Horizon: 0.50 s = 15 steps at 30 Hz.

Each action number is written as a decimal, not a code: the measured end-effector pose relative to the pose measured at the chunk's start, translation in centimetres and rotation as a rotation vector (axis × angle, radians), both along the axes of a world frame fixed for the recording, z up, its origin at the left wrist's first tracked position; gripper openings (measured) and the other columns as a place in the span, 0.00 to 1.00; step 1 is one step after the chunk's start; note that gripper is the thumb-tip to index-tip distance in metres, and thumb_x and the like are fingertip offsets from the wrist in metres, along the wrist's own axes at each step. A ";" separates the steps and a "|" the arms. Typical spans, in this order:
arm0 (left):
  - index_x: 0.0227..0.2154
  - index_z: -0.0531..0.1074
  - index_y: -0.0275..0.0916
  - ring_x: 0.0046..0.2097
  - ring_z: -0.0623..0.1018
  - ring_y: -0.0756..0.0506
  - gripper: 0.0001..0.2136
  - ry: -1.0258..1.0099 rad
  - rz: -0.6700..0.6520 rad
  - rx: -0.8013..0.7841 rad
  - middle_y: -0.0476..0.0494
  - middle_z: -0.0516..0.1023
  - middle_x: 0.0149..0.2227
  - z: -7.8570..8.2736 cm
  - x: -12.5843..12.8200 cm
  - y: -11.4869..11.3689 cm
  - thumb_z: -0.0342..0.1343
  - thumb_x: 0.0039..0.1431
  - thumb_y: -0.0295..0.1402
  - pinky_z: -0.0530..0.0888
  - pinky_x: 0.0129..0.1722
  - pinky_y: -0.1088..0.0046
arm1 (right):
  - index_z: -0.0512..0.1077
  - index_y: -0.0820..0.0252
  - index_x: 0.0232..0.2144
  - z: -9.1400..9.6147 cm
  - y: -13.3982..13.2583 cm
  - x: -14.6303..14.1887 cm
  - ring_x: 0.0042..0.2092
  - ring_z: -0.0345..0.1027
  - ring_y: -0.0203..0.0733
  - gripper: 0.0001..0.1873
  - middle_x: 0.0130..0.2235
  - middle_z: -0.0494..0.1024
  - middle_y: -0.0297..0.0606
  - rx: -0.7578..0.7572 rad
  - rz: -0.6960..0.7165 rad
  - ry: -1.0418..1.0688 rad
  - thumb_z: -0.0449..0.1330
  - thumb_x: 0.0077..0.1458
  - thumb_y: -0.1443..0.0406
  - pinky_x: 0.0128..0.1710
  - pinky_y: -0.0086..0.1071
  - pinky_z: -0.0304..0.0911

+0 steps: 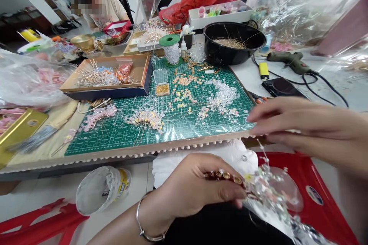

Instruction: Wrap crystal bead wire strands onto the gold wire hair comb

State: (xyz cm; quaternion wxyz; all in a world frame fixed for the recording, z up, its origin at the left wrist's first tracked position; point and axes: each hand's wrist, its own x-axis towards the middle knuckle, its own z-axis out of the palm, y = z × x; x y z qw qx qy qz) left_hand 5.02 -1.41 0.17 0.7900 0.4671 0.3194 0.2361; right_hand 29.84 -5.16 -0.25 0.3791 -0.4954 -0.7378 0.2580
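My left hand (207,183) is closed around the end of a beaded hair ornament (273,191), with its thumb and fingers pinching the band. Clear, pale pink and yellow beads spread from it toward the lower right, partly blurred. Small gold-rimmed stones show along the part at my fingers. My right hand (304,122) is above the ornament, by the front right edge of the green cutting mat (112,138). Motion smears its fingers, and whether they grip anything is unclear. A thin beaded strand rises from the ornament toward this hand.
Beaded floral pieces (148,118) and loose clear beads (222,93) lie on the mat. Behind are a cardboard box (106,93), a green spool (172,49) and a black basin (234,51). A glue gun (290,61) lies right; a red stool (324,199) stands below. A person sits opposite.
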 end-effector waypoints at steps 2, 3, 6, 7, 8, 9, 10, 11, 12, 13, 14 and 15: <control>0.25 0.77 0.36 0.29 0.75 0.50 0.16 -0.062 -0.075 -0.126 0.47 0.76 0.25 -0.1 0.2 -0.2 0.69 0.49 0.45 0.73 0.35 0.72 | 0.78 0.52 0.45 0.5 1.4 -0.8 0.33 0.72 0.41 0.14 0.33 0.77 0.40 -0.023 0.060 0.033 0.57 0.62 0.55 0.30 0.31 0.68; 0.25 0.78 0.36 0.29 0.75 0.50 0.16 -0.077 -0.102 -0.156 0.47 0.76 0.25 -0.1 0.3 -0.3 0.69 0.49 0.45 0.72 0.35 0.72 | 0.78 0.52 0.43 0.6 2.2 -1.3 0.34 0.72 0.41 0.14 0.34 0.77 0.40 -0.037 0.098 0.051 0.58 0.62 0.55 0.31 0.31 0.69; 0.25 0.78 0.36 0.29 0.74 0.51 0.16 -0.092 -0.115 -0.190 0.49 0.76 0.25 0.0 0.3 -0.4 0.69 0.49 0.46 0.71 0.35 0.74 | 0.79 0.52 0.40 0.4 4.4 -2.7 0.37 0.72 0.39 0.09 0.38 0.76 0.40 -0.140 0.347 0.157 0.61 0.60 0.58 0.34 0.30 0.69; 0.25 0.78 0.36 0.29 0.74 0.52 0.17 -0.086 -0.112 -0.193 0.49 0.75 0.24 0.1 0.4 -0.3 0.69 0.49 0.47 0.71 0.34 0.75 | 0.79 0.51 0.40 0.3 5.0 -3.0 0.38 0.72 0.38 0.07 0.41 0.76 0.39 -0.193 0.471 0.210 0.62 0.59 0.61 0.35 0.30 0.69; 0.25 0.78 0.36 0.28 0.73 0.52 0.18 -0.072 -0.118 -0.194 0.50 0.75 0.24 0.2 0.4 -0.3 0.69 0.48 0.48 0.70 0.32 0.76 | 0.79 0.51 0.40 0.1 5.5 -3.1 0.40 0.72 0.37 0.07 0.43 0.75 0.39 -0.240 0.583 0.264 0.63 0.59 0.64 0.38 0.29 0.69; 0.25 0.77 0.36 0.27 0.72 0.53 0.19 -0.054 -0.134 -0.195 0.49 0.75 0.24 0.3 0.5 -0.2 0.69 0.47 0.49 0.68 0.29 0.77 | 0.79 0.51 0.40 -0.2 5.9 -3.1 0.41 0.71 0.36 0.08 0.44 0.75 0.38 -0.272 0.664 0.314 0.64 0.58 0.67 0.40 0.29 0.68; 0.26 0.77 0.36 0.26 0.72 0.53 0.19 -0.035 -0.149 -0.200 0.49 0.75 0.24 0.3 0.6 -0.1 0.69 0.47 0.50 0.67 0.26 0.78 | 0.78 0.51 0.41 -0.4 6.2 -3.0 0.42 0.71 0.35 0.10 0.45 0.74 0.37 -0.290 0.709 0.358 0.64 0.57 0.70 0.42 0.30 0.68; 0.26 0.77 0.36 0.25 0.72 0.53 0.20 -0.019 -0.163 -0.209 0.49 0.76 0.24 0.4 0.7 0.0 0.69 0.46 0.50 0.66 0.24 0.79 | 0.77 0.51 0.41 -0.6 6.3 -2.9 0.42 0.71 0.35 0.11 0.45 0.73 0.37 -0.296 0.729 0.392 0.64 0.56 0.71 0.42 0.30 0.67; 0.26 0.77 0.36 0.25 0.72 0.53 0.20 -0.010 -0.170 -0.223 0.48 0.76 0.24 0.3 0.8 0.0 0.69 0.46 0.50 0.65 0.23 0.80 | 0.77 0.52 0.40 -0.7 6.3 -2.7 0.42 0.70 0.35 0.10 0.44 0.73 0.36 -0.293 0.731 0.419 0.65 0.56 0.71 0.42 0.30 0.67; 0.26 0.77 0.36 0.26 0.73 0.53 0.19 -0.008 -0.172 -0.239 0.48 0.76 0.25 0.2 0.9 0.1 0.69 0.46 0.49 0.65 0.22 0.80 | 0.77 0.53 0.38 -0.8 6.2 -2.5 0.41 0.70 0.35 0.09 0.42 0.73 0.36 -0.291 0.729 0.436 0.65 0.55 0.70 0.40 0.29 0.67; 0.26 0.77 0.35 0.26 0.74 0.53 0.19 -0.015 -0.171 -0.257 0.48 0.76 0.25 0.1 1.1 0.1 0.70 0.46 0.49 0.66 0.22 0.81 | 0.76 0.54 0.36 -0.9 6.1 -2.3 0.39 0.70 0.34 0.06 0.40 0.73 0.36 -0.297 0.732 0.449 0.65 0.55 0.69 0.38 0.28 0.66; 0.26 0.77 0.35 0.26 0.74 0.53 0.19 -0.025 -0.167 -0.273 0.48 0.76 0.25 -0.1 1.2 0.1 0.70 0.46 0.48 0.66 0.22 0.81 | 0.76 0.55 0.34 -1.0 5.9 -2.3 0.37 0.69 0.34 0.03 0.38 0.73 0.35 -0.303 0.732 0.460 0.65 0.56 0.68 0.36 0.27 0.66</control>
